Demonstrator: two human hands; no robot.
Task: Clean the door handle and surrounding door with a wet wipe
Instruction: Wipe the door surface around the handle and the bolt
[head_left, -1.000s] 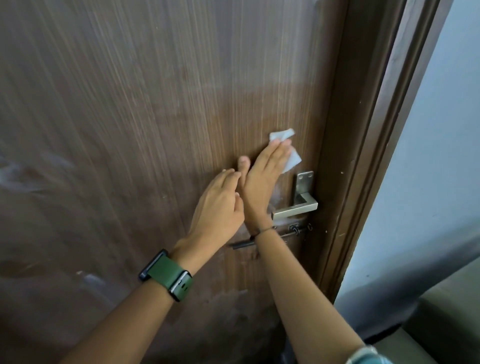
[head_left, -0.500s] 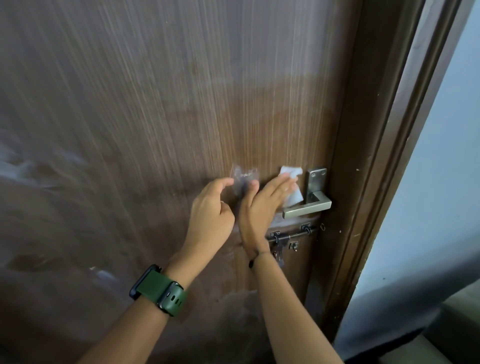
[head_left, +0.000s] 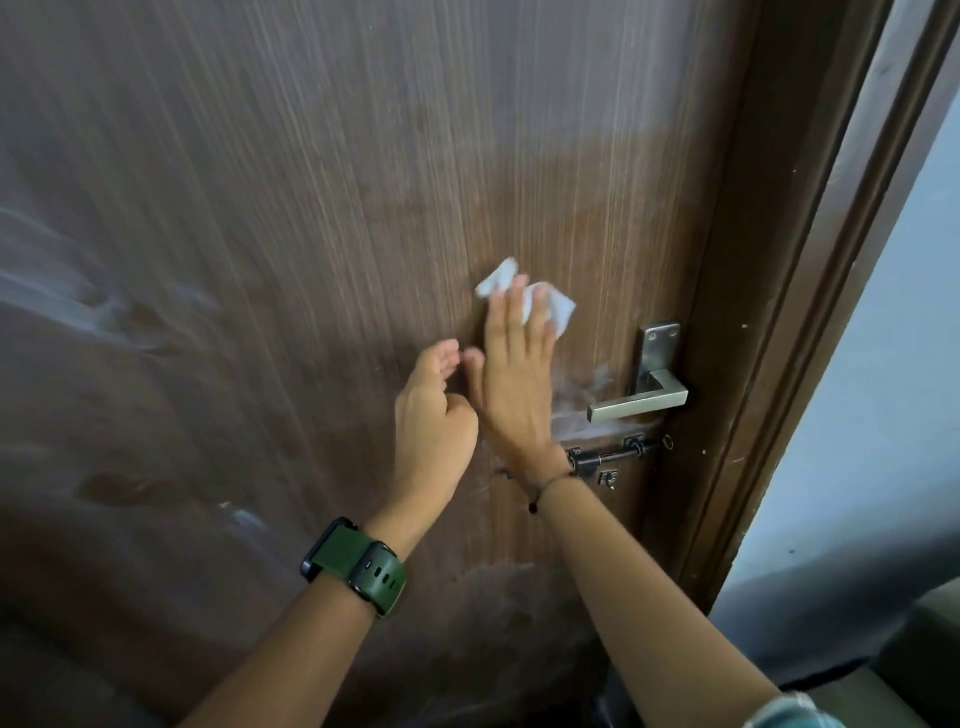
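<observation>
The right hand (head_left: 514, 374) lies flat against the brown wooden door (head_left: 311, 234), fingers stretched upward and pressing a white wet wipe (head_left: 556, 306) to the wood; the wipe is pinned under the fingertips rather than gripped in a fist, with crumpled corners poking out above and to the right of the fingers. It sits up and to the left of the metal door handle (head_left: 639, 402), near it but not touching. The handle is a square-edged silver lever on a narrow backplate, pointing left toward the hand, and pale streaks show on the wood between the two. Just below the lever there is a small dark sliding bolt (head_left: 615, 457), partly hidden behind the right wrist, which wears a thin dark bracelet (head_left: 545, 491). The left hand (head_left: 434, 415) is close beside the right, loosely curled and holding nothing, its fingertips at the door surface. A green-strapped watch (head_left: 358, 564) sits on the left wrist. The dark brown door frame (head_left: 779, 312) runs along the right, with a pale wall (head_left: 893, 364) beyond.
</observation>
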